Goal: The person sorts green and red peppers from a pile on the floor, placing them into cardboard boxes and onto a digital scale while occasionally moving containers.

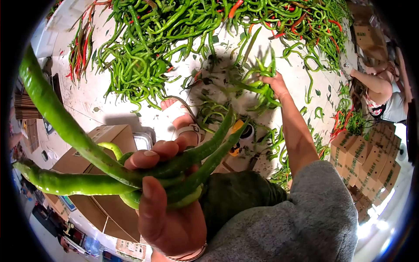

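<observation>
Close to the camera, my left hand (172,218) is closed around several long green chili peppers (83,183), which stick out to both sides of the fingers. A dark cord or bracelet circles that wrist. Farther out, my right hand (276,85) reaches down to the floor, its fingers closed on a bunch of green chili peppers (262,89). Some of those fingers are hidden by the peppers. A large pile of green chili peppers (174,30) with some red ones spreads over the pale floor beyond both hands.
A cardboard box (118,135) with open flaps stands at my left, below the left hand's peppers. Red chili peppers (83,50) lie in a bunch at upper left. Stacked cartons (366,157) stand at right, near another person's leg (379,89). My sandalled foot (187,124) is beside the pile.
</observation>
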A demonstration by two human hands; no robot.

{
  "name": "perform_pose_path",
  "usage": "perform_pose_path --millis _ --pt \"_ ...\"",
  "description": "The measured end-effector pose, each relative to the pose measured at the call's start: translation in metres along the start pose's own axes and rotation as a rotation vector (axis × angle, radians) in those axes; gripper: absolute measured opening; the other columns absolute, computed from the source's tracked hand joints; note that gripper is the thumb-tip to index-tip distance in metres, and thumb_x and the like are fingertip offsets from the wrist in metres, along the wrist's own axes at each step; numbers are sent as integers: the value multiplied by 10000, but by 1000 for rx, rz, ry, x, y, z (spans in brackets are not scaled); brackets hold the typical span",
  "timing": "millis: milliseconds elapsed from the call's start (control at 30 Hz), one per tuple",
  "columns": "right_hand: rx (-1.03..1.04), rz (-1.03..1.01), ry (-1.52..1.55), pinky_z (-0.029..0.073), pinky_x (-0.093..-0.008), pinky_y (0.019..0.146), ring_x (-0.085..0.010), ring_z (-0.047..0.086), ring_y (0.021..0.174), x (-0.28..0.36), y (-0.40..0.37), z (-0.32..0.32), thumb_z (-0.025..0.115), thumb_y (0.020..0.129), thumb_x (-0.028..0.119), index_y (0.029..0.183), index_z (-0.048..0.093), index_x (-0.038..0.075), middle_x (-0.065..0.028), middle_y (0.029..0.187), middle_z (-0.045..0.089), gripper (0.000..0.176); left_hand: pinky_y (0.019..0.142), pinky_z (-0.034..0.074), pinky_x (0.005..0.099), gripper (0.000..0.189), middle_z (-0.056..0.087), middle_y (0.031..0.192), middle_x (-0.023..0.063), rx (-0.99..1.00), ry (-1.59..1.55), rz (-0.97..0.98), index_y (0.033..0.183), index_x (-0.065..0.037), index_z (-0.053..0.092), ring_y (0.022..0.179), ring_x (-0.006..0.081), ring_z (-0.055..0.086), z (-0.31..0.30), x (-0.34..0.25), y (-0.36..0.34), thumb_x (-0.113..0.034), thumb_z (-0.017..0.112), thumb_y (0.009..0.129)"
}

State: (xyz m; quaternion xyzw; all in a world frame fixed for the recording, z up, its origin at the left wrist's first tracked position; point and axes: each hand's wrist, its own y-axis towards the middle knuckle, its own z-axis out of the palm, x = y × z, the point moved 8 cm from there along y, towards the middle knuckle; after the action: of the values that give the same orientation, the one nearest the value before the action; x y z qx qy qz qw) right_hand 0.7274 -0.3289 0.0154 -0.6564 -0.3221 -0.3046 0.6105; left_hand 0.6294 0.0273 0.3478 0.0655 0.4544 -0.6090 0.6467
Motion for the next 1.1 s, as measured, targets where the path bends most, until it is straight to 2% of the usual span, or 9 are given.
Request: perform_pose_path --millis 200,400,667,767,833,900,967,1067,1100 --pt "-175 153 -20 499 -342 585 -200 595 656 -57 53 45 673 695 26 924 595 15 -90 794 622 242 984 361 484 295 561 1144 147 30 0 25 1148 -51 502 1107 332 503 5 0 6 -246 436 937" --pt "-609 309 -559 492 -344 544 -215 595 606 -79 69 33 736 635 168 887 601 24 -104 749 617 320 961 379 471 275 573 1099 128 -36 8 -2 1130 -54 513 1082 313 518 4 -1 6 -232 452 930" --pt "-751 712 -696 384 -319 779 -175 619 838 -105 57 22 617 726 367 960 643 94 -63 860 658 361 803 463 369 242 558 1128 87 -141 13 -16 1092 -75 527 1068 261 523 -10 0 1 -242 471 926" --pt "-616 589 -970 369 -326 797 -199 603 877 -81 51 31 601 745 328 994 631 83 -51 912 647 351 784 467 359 240 555 1129 77 -130 33 -27 1094 -82 527 1072 249 519 -16 -3 0 -242 478 923" --pt "-822 527 -691 391 -331 782 -220 602 861 -69 27 36 592 758 259 1027 610 55 -52 901 631 338 789 463 359 238 557 1124 74 -137 46 -33 1093 -85 528 1067 246 520 -22 -4 0 -242 482 920" --pt "-839 405 -465 504 -335 704 -308 567 887 -35 -1 47 594 742 7 1138 510 29 -186 1027 463 406 777 464 355 238 558 1125 74 -101 44 -25 1093 -87 529 1066 249 522 -23 -6 0 -243 484 920" --pt "-801 360 -433 501 -325 719 -291 570 887 -75 29 23 605 740 15 1136 508 42 -163 975 494 408 797 459 361 237 560 1124 81 -86 33 -9 1094 -83 528 1066 254 523 -23 -9 1 -238 481 920" --pt "-673 439 -840 501 -316 729 -266 593 884 -61 29 21 627 740 43 1110 502 33 -146 1013 538 391 882 428 388 239 568 1111 104 -74 26 25 1096 -65 524 1067 264 522 -23 -12 -1 -220 472 923" --pt "-764 480 -673 502 -315 726 -261 598 881 -63 27 13 642 734 61 1092 505 30 -145 1028 549 384 917 409 400 240 570 1104 112 -56 29 35 1096 -57 524 1068 268 521 -22 -13 -1 -214 468 924"
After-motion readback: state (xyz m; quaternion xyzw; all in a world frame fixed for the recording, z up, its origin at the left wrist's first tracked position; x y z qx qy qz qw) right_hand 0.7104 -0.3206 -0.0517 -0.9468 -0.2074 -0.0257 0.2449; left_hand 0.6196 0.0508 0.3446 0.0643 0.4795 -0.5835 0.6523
